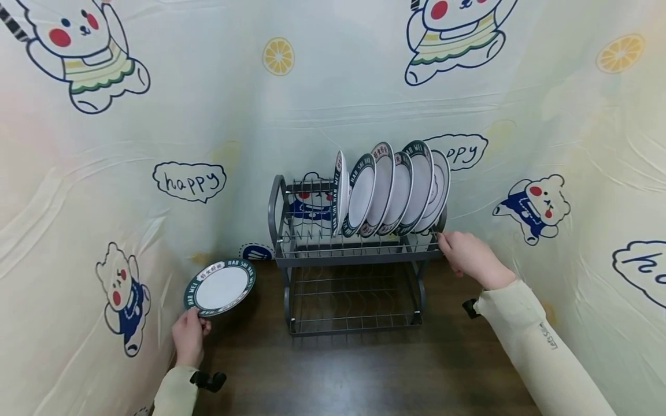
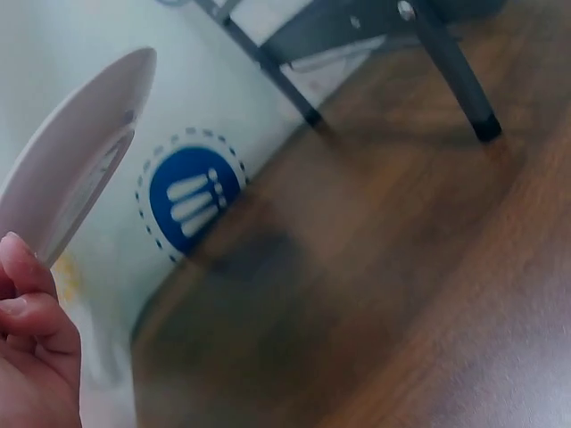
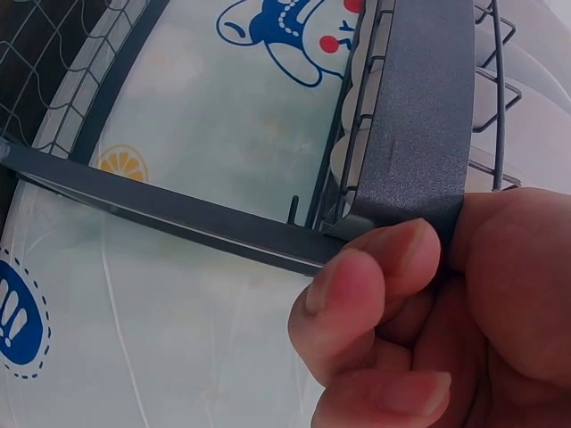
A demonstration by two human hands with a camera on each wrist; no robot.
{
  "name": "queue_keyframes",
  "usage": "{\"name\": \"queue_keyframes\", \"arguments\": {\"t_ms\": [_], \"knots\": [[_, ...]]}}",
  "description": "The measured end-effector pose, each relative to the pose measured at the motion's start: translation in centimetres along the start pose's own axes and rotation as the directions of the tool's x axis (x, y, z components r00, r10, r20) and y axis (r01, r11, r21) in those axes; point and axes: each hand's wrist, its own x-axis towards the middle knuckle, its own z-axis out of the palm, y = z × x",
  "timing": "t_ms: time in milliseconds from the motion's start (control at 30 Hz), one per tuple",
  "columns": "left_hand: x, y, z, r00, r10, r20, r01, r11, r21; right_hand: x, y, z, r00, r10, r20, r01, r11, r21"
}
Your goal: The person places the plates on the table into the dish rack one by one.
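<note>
A white plate with a dark green lettered rim [image 1: 221,287] is held up at the left by my left hand [image 1: 188,338], which pinches its near edge. In the left wrist view the same plate [image 2: 76,156] is seen from its underside, tilted, with curled fingers [image 2: 31,308] at its lower edge. My right hand [image 1: 470,257] grips the front right corner of a grey two-tier dish rack [image 1: 359,261]. Its fingers [image 3: 348,294] curl under the rack's frame [image 3: 419,116] in the right wrist view. Several similar plates [image 1: 392,190] stand on edge in the upper tier, toward the right.
The rack's lower tier [image 1: 356,332] has bare wires, and the upper tier's left slots [image 1: 309,234] hold no plates. Beneath lies a dark brown wooden surface [image 1: 333,375]. A pale cloth [image 1: 208,115] with printed bears hangs behind and at both sides.
</note>
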Motion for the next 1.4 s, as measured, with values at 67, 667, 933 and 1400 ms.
{"name": "queue_keyframes", "arguments": {"t_ms": [67,667,933,1400], "knots": [[-0.2,0.6,0.2,1.0,0.008,0.013,-0.008,1.0,-0.008,0.0,0.0,0.0,1.0,0.002,0.0,-0.002,1.0,0.0],[-4.1,6.9,2.2,0.987,0.162,0.019,-0.158,0.981,-0.113,-0.3,0.0,-0.1,1.0,0.012,0.007,-0.013,0.999,0.033],[-6.2,9.8,2.3,0.982,0.185,0.041,-0.175,0.966,-0.189,-0.3,-0.1,-0.1,1.0,0.015,0.008,-0.015,0.999,0.032],[-8.5,13.9,1.9,0.973,0.232,0.012,-0.224,0.952,-0.208,-0.3,0.0,-0.1,1.0,0.006,0.008,-0.006,0.999,0.047]]}}
